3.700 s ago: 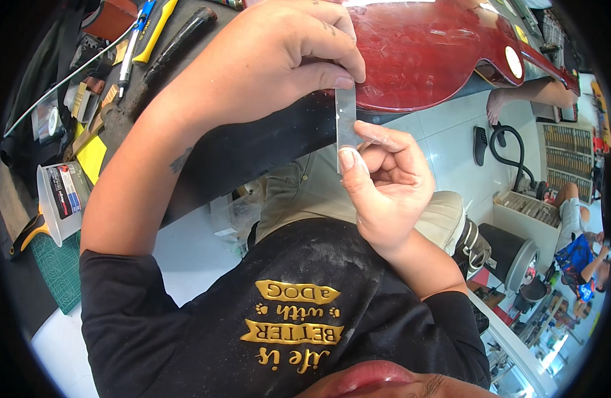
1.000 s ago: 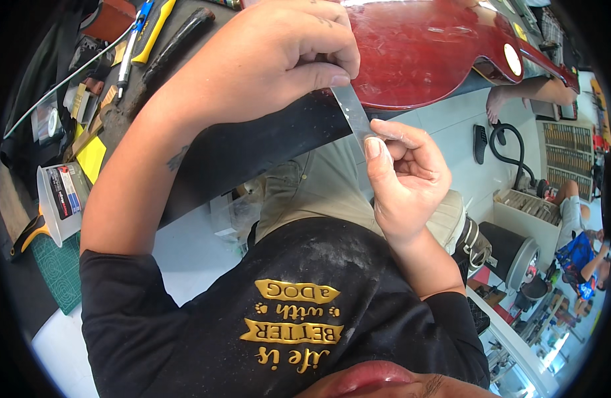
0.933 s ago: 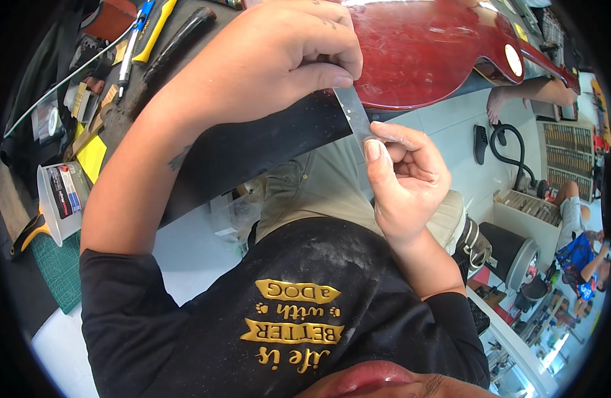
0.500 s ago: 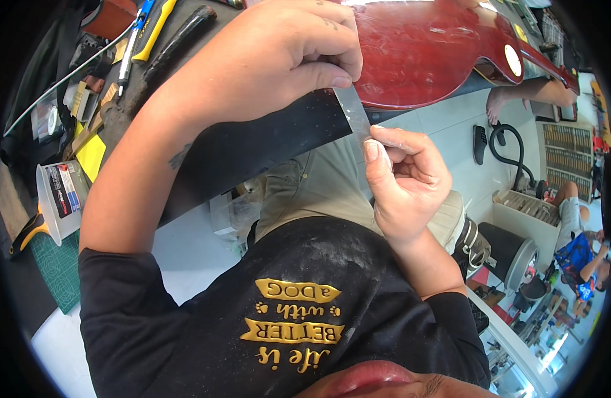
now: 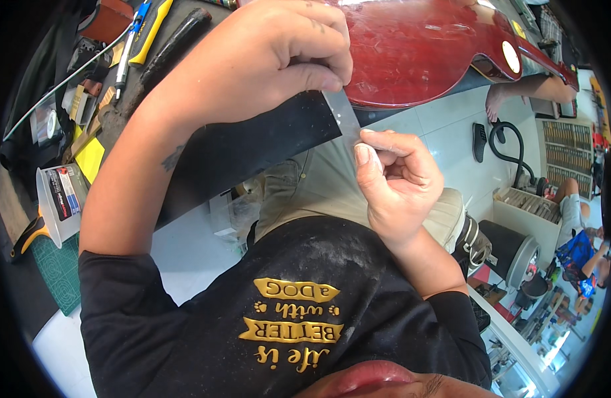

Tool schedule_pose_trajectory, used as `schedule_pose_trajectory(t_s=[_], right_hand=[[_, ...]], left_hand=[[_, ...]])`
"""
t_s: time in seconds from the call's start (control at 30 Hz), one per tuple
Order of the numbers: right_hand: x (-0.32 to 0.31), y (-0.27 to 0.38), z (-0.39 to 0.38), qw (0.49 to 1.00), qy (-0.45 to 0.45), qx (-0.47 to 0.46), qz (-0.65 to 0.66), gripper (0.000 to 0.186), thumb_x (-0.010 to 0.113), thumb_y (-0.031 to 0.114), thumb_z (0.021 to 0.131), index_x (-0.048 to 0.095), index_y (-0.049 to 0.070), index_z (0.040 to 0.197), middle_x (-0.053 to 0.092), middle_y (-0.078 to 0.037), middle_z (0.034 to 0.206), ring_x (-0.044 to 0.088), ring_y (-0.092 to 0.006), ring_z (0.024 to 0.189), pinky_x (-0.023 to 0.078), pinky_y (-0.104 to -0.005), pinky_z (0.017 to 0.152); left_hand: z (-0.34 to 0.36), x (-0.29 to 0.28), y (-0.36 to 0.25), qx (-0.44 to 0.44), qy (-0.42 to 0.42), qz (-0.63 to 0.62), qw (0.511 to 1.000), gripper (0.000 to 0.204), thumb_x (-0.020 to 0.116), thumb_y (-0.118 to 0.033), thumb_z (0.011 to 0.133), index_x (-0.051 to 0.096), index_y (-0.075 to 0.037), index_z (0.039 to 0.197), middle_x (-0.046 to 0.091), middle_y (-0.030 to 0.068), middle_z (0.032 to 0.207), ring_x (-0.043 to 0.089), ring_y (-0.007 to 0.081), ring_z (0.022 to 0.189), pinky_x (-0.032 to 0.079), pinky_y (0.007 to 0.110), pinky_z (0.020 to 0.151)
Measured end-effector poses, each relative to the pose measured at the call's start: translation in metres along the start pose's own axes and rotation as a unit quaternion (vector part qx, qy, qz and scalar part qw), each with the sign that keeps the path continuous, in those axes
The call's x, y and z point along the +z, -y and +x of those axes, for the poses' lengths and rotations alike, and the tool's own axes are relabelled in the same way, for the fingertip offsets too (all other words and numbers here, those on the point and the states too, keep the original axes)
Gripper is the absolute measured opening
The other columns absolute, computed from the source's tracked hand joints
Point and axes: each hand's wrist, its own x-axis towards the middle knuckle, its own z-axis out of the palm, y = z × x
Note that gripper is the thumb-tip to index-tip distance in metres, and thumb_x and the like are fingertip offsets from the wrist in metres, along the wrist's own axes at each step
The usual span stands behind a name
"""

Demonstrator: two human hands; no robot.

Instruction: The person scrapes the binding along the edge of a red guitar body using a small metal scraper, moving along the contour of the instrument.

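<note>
A thin, flat grey strip [image 5: 343, 116] with white specks on it slants between my two hands. My left hand [image 5: 305, 56] pinches its upper end between thumb and curled fingers. Thumb and forefinger of my right hand [image 5: 405, 179] grip the lower end, the other fingers curled. Just beyond the strip lies a glossy red guitar [image 5: 411, 53], its back turned up and its neck stretching off to the right. My left hand overlaps the guitar's near left part and hides it.
The bench's dark front [image 5: 252, 146] runs close before me. Left of my arm are a yellow-handled tool [image 5: 151, 33], a black rod-like tool [image 5: 176, 50], a clear plastic tub [image 5: 59, 202] and a green cutting mat [image 5: 55, 268]. Another person's foot [image 5: 496, 103] and a black hose [image 5: 520, 149] are at right.
Both hands and the strip have shifted slightly to the left. The grip at each end looks the same.
</note>
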Motion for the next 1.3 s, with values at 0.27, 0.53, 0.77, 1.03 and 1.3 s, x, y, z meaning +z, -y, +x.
schedule_pose_trajectory(t_s=[0.27,0.53,0.77,1.03,1.3], right_hand=[[-0.008,-0.001,0.014,0.995,-0.012,-0.081,-0.056,0.021,0.073,-0.01,0.09,0.07,-0.005,0.11,0.059,0.001,0.082,0.05,-0.0034,0.068,0.041,-0.0203,0.061],[-0.009,-0.001,0.011,0.994,-0.001,-0.08,-0.067,0.018,0.072,-0.009,0.092,0.069,-0.006,0.109,0.061,-0.002,0.082,0.05,-0.0054,0.07,0.04,-0.0209,0.063],[-0.01,-0.001,0.007,0.994,0.016,-0.074,-0.073,0.015,0.069,-0.008,0.094,0.067,-0.006,0.109,0.065,-0.006,0.086,0.052,-0.0068,0.072,0.041,-0.0205,0.067],[-0.011,-0.005,0.004,0.996,0.023,-0.075,-0.052,0.019,0.075,-0.009,0.087,0.072,-0.003,0.104,0.063,-0.004,0.08,0.053,-0.0071,0.066,0.04,-0.022,0.059],[-0.056,-0.007,-0.006,0.977,0.206,-0.046,-0.013,0.02,0.078,-0.009,0.078,0.074,-0.001,0.095,0.069,-0.008,0.076,0.059,-0.0148,0.066,0.044,-0.0285,0.059]], left_hand=[[0.001,0.003,-0.004,-0.033,-0.03,0.024,0.999,0.009,0.075,-0.003,0.085,0.067,-0.004,0.089,0.065,0.0089,0.088,0.066,0.0291,0.086,0.052,0.036,0.076],[0.0,0.001,-0.004,-0.034,-0.019,-0.004,0.999,0.008,0.075,-0.002,0.084,0.069,-0.003,0.09,0.066,0.0087,0.088,0.066,0.0286,0.085,0.052,0.036,0.077],[0.001,-0.002,-0.003,-0.021,0.005,0.009,1.0,0.007,0.075,-0.002,0.084,0.069,-0.003,0.089,0.067,0.0086,0.088,0.067,0.0286,0.085,0.053,0.036,0.077],[-0.001,-0.007,-0.003,-0.011,0.006,-0.037,0.999,0.008,0.074,0.0,0.085,0.069,-0.003,0.092,0.068,0.0092,0.09,0.067,0.0271,0.084,0.052,0.035,0.075],[-0.002,-0.013,-0.017,-0.077,-0.026,-0.018,0.997,0.022,0.08,-0.002,0.082,0.067,-0.002,0.1,0.064,0.0076,0.091,0.06,0.0195,0.077,0.05,0.032,0.07]])
